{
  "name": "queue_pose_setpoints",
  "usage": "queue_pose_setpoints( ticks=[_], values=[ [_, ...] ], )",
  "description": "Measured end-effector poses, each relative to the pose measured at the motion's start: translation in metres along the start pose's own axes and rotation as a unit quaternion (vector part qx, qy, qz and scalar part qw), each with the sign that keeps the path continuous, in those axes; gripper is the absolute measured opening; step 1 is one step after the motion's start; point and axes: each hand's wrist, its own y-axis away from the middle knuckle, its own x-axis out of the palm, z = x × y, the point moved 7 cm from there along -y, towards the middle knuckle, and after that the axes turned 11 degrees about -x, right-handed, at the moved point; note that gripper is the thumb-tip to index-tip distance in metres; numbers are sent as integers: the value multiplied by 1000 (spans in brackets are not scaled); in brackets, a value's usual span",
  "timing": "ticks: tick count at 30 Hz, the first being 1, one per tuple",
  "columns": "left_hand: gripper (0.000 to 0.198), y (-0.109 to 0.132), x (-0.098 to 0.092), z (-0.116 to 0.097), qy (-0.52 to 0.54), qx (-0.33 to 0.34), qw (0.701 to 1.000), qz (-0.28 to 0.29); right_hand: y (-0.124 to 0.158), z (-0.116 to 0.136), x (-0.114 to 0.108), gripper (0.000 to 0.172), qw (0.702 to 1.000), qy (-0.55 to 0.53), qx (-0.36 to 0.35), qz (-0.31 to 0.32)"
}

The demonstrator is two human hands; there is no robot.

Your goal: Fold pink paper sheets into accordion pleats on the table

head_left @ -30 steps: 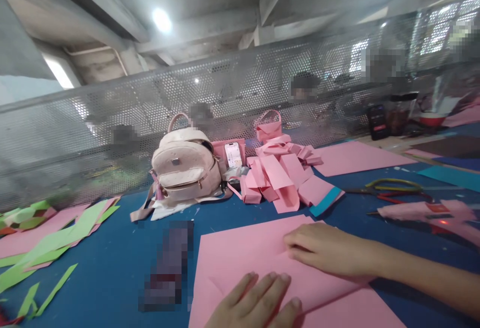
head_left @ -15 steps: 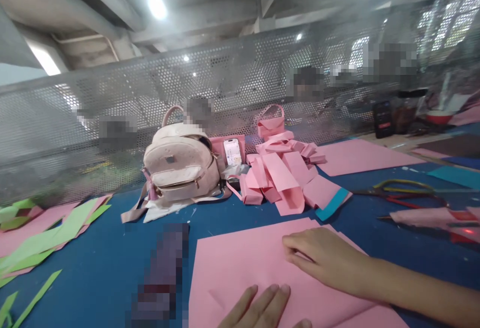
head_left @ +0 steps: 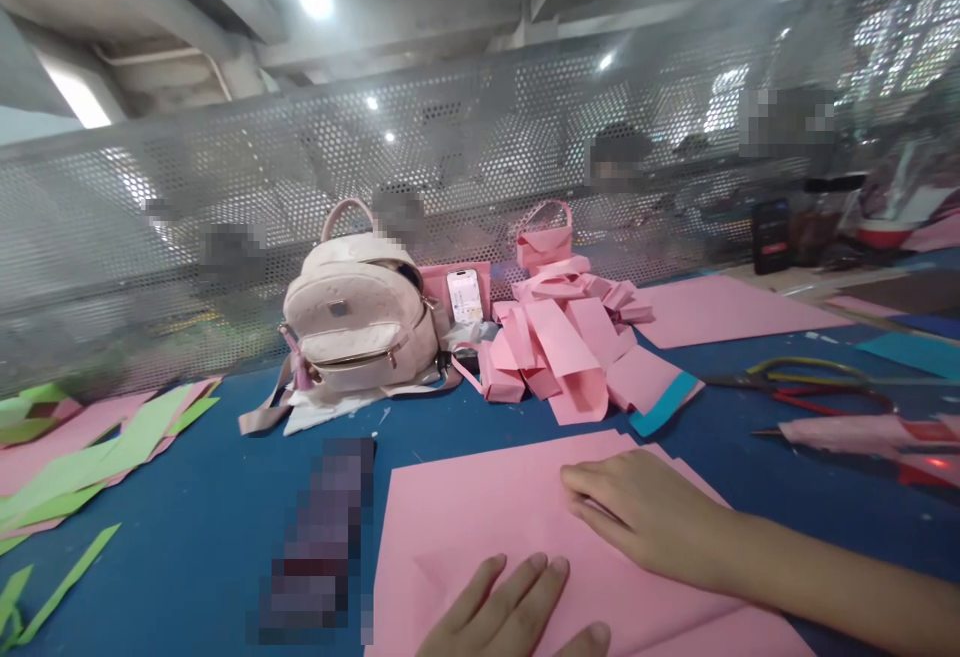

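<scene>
A large pink paper sheet [head_left: 465, 517] lies on the blue table [head_left: 202, 517] right in front of me. My left hand [head_left: 517, 617] rests flat on its near edge, fingers stretched out and slightly apart. My right hand [head_left: 645, 512] comes in from the right and presses on the sheet's upper part, knuckles bent and fingertips curled down against the paper. Neither hand lifts anything off the table.
A pale pink backpack [head_left: 360, 322] stands at the back by a perforated metal screen [head_left: 300, 197], with a phone [head_left: 465, 295] propped beside it. A heap of folded pink paper pieces [head_left: 570, 347] lies behind the sheet. Scissors [head_left: 810, 382] lie right; green and pink strips [head_left: 82, 457] lie left.
My view has shifted slightly. Both hands stay on the pink sheet; the left hand sits a little lower in view than a second ago.
</scene>
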Motion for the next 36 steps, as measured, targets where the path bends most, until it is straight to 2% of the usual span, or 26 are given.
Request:
queue_pose_setpoints(
  ticks=[5,8,12,15,22,26,29,31,34,36],
  values=[
    [41,-10,-12,-4,-26,53,996,66,3,3,-1,23,1000,1,2,-3],
    [46,-18,-24,-8,-33,60,996,63,3,3,0,23,1000,3,2,-3],
    [35,-20,-31,-16,-41,61,997,37,3,4,-2,23,1000,2,3,-12],
    [32,-16,-31,-19,-28,50,998,17,3,5,-5,24,1000,5,9,-17],
    [47,-9,-24,-12,-33,49,997,44,-1,2,-1,24,999,35,5,-23],
    [53,-7,-19,-6,-37,49,995,74,-7,8,-7,20,997,52,2,-50],
    [52,-6,-17,-1,-32,50,995,76,-8,27,-16,19,993,52,-55,-92],
    [51,-6,-14,2,-32,57,994,83,-4,43,-17,27,984,52,-113,-128],
    [48,-6,-11,8,-19,50,995,81,4,60,-1,42,964,95,-201,-146],
    [42,-6,-10,12,-5,35,997,71,8,62,13,50,954,124,-226,-155]
  ],
)
